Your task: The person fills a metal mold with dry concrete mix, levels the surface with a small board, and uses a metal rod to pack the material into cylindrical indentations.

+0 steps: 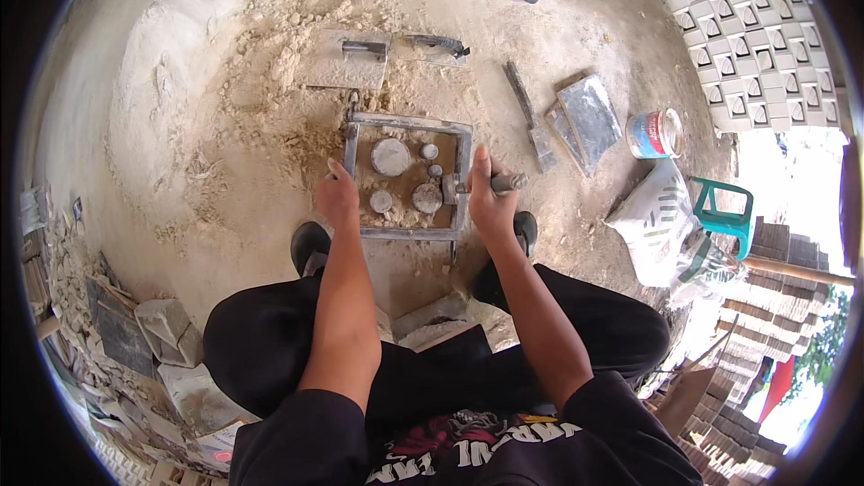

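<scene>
A rectangular grey frame [409, 120] lies on the dusty ground between my hands, with brown sandy material inside. Within it sit several pale round discs, among them a large disc [391, 157] and a smaller disc [427, 198]. My left hand [338, 196] is closed at the frame's left bar, thumb up; its fingertips are hidden. My right hand [491, 202] wraps round the thick handle of a short hammer-like tool [511, 183]. The tool's squarish head lies over the frame's right side, close to the smaller disc.
Beyond the frame are a handled flat board [328, 58] and a handled trowel [438, 45]. At right lie a long flat bar [522, 94], dark plates [589, 117], a tin can [655, 133], a white sack [652, 225] and a green stool [724, 216]. Loose powder [171, 81] spreads far left.
</scene>
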Motion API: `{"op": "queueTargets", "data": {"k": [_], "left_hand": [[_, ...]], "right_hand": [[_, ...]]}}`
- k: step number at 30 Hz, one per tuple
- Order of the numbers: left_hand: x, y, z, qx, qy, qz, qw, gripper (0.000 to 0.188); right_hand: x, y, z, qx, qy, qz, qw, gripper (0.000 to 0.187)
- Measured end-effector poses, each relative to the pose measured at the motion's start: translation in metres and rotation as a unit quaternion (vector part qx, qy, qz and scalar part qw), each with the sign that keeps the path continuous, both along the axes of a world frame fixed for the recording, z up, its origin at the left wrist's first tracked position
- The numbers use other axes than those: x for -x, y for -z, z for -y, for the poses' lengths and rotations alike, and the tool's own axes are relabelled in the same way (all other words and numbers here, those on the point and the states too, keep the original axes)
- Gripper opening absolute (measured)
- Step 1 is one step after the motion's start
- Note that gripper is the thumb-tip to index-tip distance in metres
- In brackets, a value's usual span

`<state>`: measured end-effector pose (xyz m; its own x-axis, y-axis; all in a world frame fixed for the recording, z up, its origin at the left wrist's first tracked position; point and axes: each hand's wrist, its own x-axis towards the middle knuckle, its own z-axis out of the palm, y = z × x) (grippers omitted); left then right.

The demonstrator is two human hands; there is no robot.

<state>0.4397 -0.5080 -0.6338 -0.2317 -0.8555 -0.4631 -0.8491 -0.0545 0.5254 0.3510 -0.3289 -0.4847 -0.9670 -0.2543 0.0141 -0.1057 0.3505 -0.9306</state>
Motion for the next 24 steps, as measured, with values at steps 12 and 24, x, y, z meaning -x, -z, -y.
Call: {"op": "queueTargets", "data": {"k": [12, 24], "left_hand": [[-0.002, -0.003, -0.002, -0.002, -0.012, -0.022, 1.000, 0.065], [-0.005, -0.010, 0.001, -0.019, -0.040, -0.029, 0.999, 0.064]], "right_hand": [[-0.002, -0.010, 0.002, 0.087, 0.035, -0.042, 0.995, 0.051], [0.001, -0.022, 0.015, 0.039, 0.022, -0.031, 0.999, 0.048]]}}
